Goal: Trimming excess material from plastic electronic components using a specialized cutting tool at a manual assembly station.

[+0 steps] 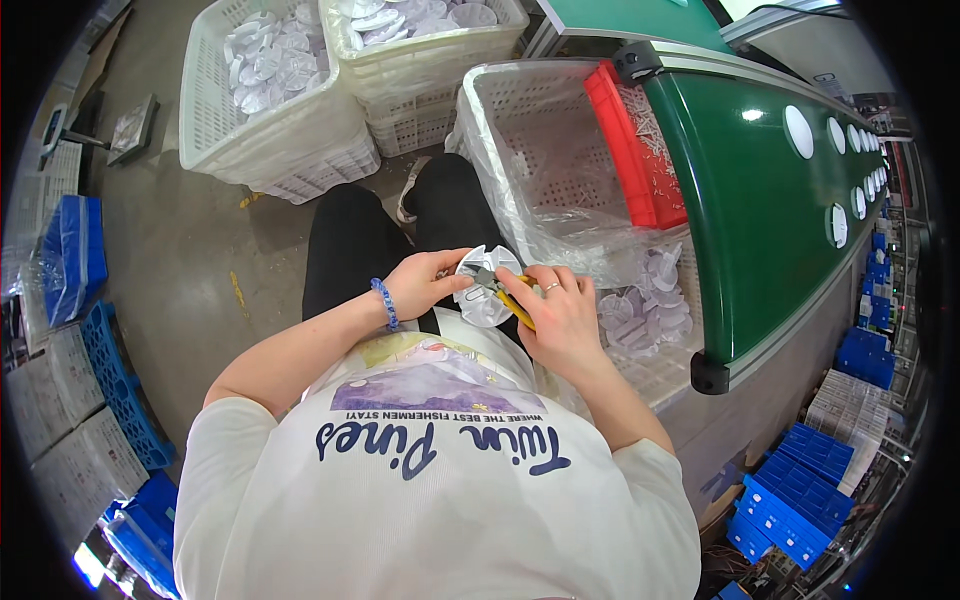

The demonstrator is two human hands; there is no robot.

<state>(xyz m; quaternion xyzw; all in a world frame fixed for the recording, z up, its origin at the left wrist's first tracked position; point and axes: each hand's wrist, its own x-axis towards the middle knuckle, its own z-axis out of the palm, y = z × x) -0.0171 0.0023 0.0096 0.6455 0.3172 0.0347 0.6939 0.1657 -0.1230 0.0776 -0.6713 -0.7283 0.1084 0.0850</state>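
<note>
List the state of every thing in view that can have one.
Left hand: gripping the round white plastic part.
Right hand: holding yellow-handled cutters against that part.
White lined crate: partly filled.
Red tray: holds scraps.
Green conveyor belt: carrying white discs.

Grey concrete floor (pixel 190 240): 2 white crates (pixel 270 110) of white discs, lined crate (pixel 560 160), blue crates (pixel 110 370).

Left hand (pixel 425 283) holds white plastic disc (pixel 484 290); right hand (pixel 560 310) grips yellow-handled cutters (pixel 507 295) against it.
</note>
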